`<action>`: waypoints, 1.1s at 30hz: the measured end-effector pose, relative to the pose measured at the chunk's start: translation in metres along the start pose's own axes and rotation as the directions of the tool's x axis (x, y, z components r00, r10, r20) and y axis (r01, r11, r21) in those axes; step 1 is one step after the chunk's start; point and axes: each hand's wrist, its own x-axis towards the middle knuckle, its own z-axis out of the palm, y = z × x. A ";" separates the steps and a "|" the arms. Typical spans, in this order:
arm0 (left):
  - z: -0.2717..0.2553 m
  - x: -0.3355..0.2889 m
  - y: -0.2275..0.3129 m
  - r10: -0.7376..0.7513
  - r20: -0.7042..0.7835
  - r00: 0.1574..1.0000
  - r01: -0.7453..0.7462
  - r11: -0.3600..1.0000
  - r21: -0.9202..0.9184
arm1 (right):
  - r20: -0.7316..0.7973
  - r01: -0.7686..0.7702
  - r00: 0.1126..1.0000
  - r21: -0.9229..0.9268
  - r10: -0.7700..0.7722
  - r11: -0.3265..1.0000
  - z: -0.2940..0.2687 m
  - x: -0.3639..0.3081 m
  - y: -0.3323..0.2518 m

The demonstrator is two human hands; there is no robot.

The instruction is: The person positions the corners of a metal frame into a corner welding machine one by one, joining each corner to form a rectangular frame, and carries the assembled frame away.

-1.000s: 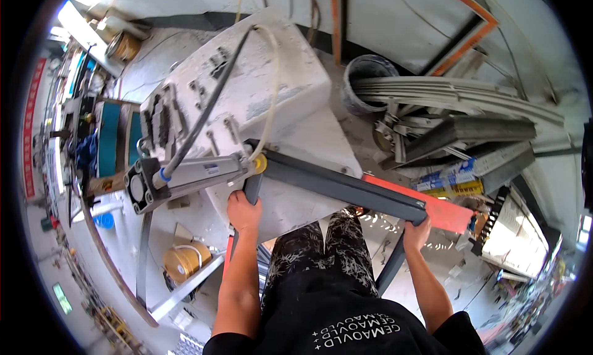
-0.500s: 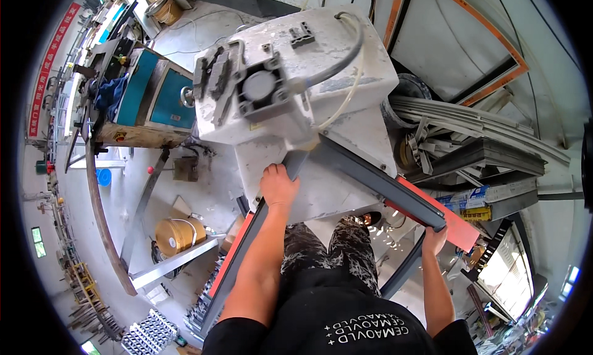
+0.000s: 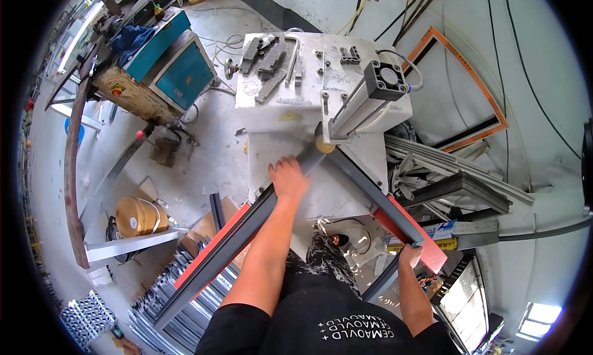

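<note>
A dark grey metal frame (image 3: 370, 181) made of long profile bars lies with one mitred corner on a white machine table (image 3: 265, 163). That corner sits under the machine's upright cylinder head (image 3: 386, 80), against a round yellowish block (image 3: 325, 146). My left hand (image 3: 288, 179) lies over the left bar just short of the corner, fingers hooked across it. Down the right bar, my right hand (image 3: 410, 256) grips the frame at its other corner, where another bar runs back toward me. Red supports (image 3: 426, 247) show beneath both bars.
Grey metal blocks and a bent rod (image 3: 272, 62) lie on the machine top. A teal cabinet machine (image 3: 182, 74) stands at the far left, with a tan bucket (image 3: 141, 217) nearer. Stacked profiles (image 3: 457, 167) and an orange-edged frame (image 3: 500, 96) are at the right.
The view has shifted, so the cylinder head now appears farther right and more of the table shows. Both hands keep their places on the frame, its corner still at the machine.
</note>
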 end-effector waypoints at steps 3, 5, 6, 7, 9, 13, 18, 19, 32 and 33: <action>-0.001 0.004 0.004 -0.016 0.155 0.988 0.018 1.000 -0.009 | -0.007 0.006 1.000 0.005 -0.006 1.000 -0.002 0.000 -0.001; 0.001 0.002 0.003 -0.017 0.098 0.995 0.022 0.999 -0.049 | -0.013 0.009 1.000 0.008 -0.009 1.000 -0.002 0.000 -0.001; 0.002 0.002 0.004 -0.010 0.101 0.995 0.015 0.999 -0.050 | -0.006 -0.005 1.000 0.010 0.005 1.000 -0.004 -0.001 -0.004; 0.002 0.002 0.004 -0.009 0.099 0.995 0.014 0.999 -0.045 | 0.002 -0.020 1.000 0.011 0.020 1.000 -0.005 -0.002 -0.006; 0.004 0.003 0.004 -0.001 0.102 0.995 0.005 0.999 -0.039 | 0.010 -0.033 0.999 0.010 0.032 0.999 -0.009 -0.005 -0.012; 0.008 0.004 0.004 0.028 0.048 0.998 -0.027 1.000 -0.015 | 0.006 -0.006 1.000 0.023 0.006 1.000 -0.006 -0.001 -0.009; 0.012 0.003 0.002 0.044 0.008 0.999 -0.044 0.999 -0.007 | -0.003 -0.017 1.000 0.030 0.017 0.999 -0.012 -0.008 -0.019; 0.011 0.003 0.003 0.046 0.014 0.999 -0.046 0.999 -0.006 | -0.006 -0.020 1.000 0.023 0.020 1.000 -0.012 -0.007 -0.018; 0.009 0.003 0.001 0.043 0.028 0.999 -0.042 0.999 -0.015 | -0.012 -0.042 0.999 -0.030 0.042 0.999 -0.008 -0.005 -0.017; 0.010 0.003 0.001 0.038 0.029 0.999 -0.038 0.999 -0.014 | -0.011 -0.038 0.999 -0.033 0.038 0.999 -0.007 -0.004 -0.016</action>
